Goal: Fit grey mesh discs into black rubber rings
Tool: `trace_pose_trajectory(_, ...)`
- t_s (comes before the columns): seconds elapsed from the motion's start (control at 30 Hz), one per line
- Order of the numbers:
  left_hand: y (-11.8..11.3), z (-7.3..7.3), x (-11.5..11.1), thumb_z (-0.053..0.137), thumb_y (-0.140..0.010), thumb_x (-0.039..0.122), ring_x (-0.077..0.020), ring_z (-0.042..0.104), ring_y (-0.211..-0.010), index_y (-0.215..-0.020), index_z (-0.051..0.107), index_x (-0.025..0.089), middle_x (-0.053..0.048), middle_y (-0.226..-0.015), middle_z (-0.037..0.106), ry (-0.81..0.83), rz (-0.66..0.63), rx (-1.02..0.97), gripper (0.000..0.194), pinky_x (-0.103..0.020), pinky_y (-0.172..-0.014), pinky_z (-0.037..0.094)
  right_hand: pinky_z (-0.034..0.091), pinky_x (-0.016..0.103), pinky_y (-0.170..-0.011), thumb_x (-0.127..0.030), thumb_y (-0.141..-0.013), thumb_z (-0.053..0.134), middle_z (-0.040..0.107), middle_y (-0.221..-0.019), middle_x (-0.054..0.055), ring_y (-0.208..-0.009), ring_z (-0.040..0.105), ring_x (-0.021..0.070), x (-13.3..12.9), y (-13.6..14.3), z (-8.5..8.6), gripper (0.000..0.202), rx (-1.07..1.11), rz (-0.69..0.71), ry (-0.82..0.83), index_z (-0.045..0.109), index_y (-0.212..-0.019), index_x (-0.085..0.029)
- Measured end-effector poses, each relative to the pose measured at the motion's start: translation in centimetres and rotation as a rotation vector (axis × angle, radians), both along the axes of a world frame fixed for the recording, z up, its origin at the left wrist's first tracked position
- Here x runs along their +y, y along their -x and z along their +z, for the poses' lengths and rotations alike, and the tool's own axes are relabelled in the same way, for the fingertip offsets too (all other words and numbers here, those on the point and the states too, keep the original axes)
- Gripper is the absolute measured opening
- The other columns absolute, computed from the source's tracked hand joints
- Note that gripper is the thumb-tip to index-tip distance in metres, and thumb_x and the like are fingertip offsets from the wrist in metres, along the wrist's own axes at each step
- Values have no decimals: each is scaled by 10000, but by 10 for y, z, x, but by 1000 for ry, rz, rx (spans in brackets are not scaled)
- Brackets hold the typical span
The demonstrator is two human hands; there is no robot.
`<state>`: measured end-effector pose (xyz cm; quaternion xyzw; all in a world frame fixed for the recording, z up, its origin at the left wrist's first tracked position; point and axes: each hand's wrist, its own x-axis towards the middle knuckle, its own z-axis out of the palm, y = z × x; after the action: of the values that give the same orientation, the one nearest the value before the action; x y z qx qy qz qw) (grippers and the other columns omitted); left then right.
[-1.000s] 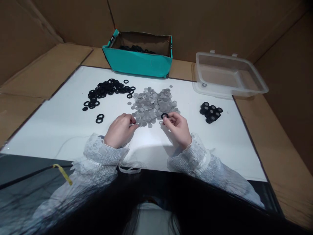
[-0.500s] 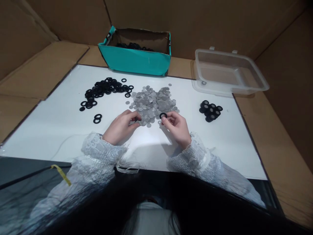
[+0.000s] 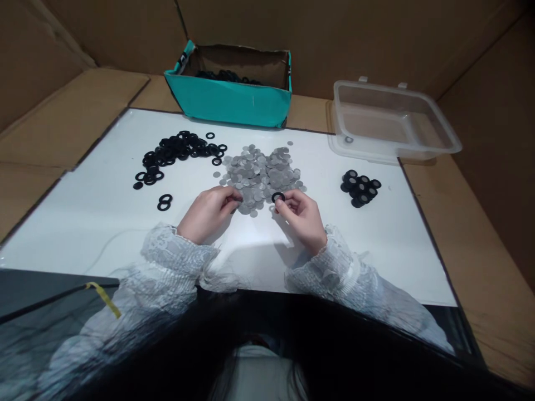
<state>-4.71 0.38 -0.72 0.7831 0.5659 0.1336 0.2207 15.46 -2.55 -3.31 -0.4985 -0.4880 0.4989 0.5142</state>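
Observation:
A black ring (image 3: pixel 278 197) is pinched between the thumb and fingers of my right hand (image 3: pixel 304 217), at the near right edge of a heap of small grey discs (image 3: pixel 261 174). On the heap's near left side, my left hand (image 3: pixel 209 211) has its thumb and fingertips pressed together against the discs. What lies between those fingertips is too small to make out. Two overlapping black rings (image 3: pixel 164 202) rest on the white board left of my left hand. Beyond them spreads a larger pile of black rings (image 3: pixel 178 149).
A teal box (image 3: pixel 229 100) holding more black rings stands at the back. At the back right is a clear plastic container (image 3: pixel 393 146) with a small round piece inside. Black rings with grey centres (image 3: pixel 360 189) form a stack on the right. Cardboard walls (image 3: pixel 326 39) surround the white board (image 3: pixel 376 250).
My left thumb and fingertips have closed together at the edge of the grey discs. My right hand stays in place, holding the black ring. The camera view has shifted slightly.

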Motion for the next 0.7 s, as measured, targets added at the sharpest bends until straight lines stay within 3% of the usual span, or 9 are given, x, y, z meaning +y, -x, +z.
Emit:
trace_pose_trajectory(0.27,1,-2,1,443,-832,276,-251,632,-792,-889,646,185,-95,-931,685,-133,44,108,229,-362,-725,461,447,286,-578,-344,-714,659,602,-621,-9,-580,555,122,1,0,1,190,9,7,11,539,-726,-198)
trace_pose_trajectory(0.47,-3,20,3,575,-772,342,-210,631,-738,-836,621,185,-54,-813,678,88,181,-277,176,-314,-677,482,452,265,-573,-297,-683,671,606,-598,-24,-570,558,106,2,1,1,159,59,10,95,556,-719,-193)
trace_pose_trajectory(0.6,-26,35,6,588,-772,321,-195,628,-719,-884,624,157,-62,-804,665,186,106,-426,202,-312,-652,492,411,233,-523,-269,-643,699,569,-512,-51,-497,526,80,5,0,1,170,106,85,244,568,-697,-175)
trace_pose_trajectory(0.7,-40,34,7,543,-811,320,-207,638,-765,-930,627,149,-85,-883,677,171,34,-399,224,-328,-678,502,390,225,-490,-287,-643,723,567,-489,-48,-454,496,65,7,-1,3,192,119,128,315,581,-671,-161)
